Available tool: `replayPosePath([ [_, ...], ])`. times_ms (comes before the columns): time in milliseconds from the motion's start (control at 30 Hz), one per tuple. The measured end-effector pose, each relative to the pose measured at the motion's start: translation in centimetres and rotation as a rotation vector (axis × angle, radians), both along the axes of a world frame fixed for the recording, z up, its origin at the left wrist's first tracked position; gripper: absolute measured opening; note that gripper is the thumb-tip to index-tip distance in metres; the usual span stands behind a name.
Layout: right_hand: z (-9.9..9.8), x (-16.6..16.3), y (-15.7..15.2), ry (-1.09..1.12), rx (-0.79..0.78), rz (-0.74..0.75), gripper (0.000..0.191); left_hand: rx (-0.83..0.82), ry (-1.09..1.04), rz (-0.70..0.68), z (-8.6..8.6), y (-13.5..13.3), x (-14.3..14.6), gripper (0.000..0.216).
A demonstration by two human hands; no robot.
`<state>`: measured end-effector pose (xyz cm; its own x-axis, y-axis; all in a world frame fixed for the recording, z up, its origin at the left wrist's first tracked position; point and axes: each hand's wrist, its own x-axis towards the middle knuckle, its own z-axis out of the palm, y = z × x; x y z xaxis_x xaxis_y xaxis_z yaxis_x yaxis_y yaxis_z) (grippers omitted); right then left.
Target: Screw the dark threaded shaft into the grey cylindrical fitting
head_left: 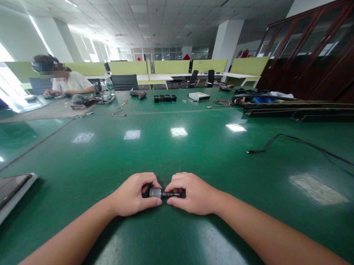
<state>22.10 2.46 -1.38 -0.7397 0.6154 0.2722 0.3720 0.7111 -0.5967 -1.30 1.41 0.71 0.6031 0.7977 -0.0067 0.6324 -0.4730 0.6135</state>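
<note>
Both my hands rest on the green table (178,156) near its front edge, knuckles up, and meet on one small part. It is a short grey metal cylinder with a dark threaded shaft (162,194). My left hand (134,195) curls its fingers round the grey end. My right hand (192,193) pinches the dark shaft end between thumb and fingers. Most of the part is hidden inside the two grips.
A flat dark-and-white panel (8,194) lies at the left edge. A black cable (299,144) runs across the right side. Long dark bars (300,110), a white box (199,96), a black tray (165,98) and small tools sit at the far end, where another person (64,81) works.
</note>
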Motion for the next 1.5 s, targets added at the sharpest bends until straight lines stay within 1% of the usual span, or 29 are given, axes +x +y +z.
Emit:
replayPosePath([
  [400,-0.2,0.2,0.2,-0.004,0.016,-0.032,0.014,0.002,-0.006,-0.006,-0.1,0.1,0.0,0.024],
  [833,-0.2,0.4,0.3,0.015,-0.007,-0.072,0.009,0.020,-0.002,-0.007,0.0,-0.1,0.2,0.022],
  [1033,0.0,0.5,0.6,0.010,-0.010,-0.083,0.009,0.022,-0.019,-0.015,0.0,-0.1,0.1,0.021],
  [1167,0.1,1.4,1.3,-0.002,-0.059,-0.102,0.007,0.021,-0.029,0.004,-0.1,0.0,-0.1,0.021],
  [1300,-0.1,2.5,2.0,0.024,-0.136,-0.180,0.006,0.004,-0.042,0.019,0.0,0.0,-0.2,0.022],
  [1500,0.1,2.2,1.7,0.027,-0.084,-0.135,0.008,0.006,-0.043,0.026,0.1,0.0,-0.1,0.023],
])
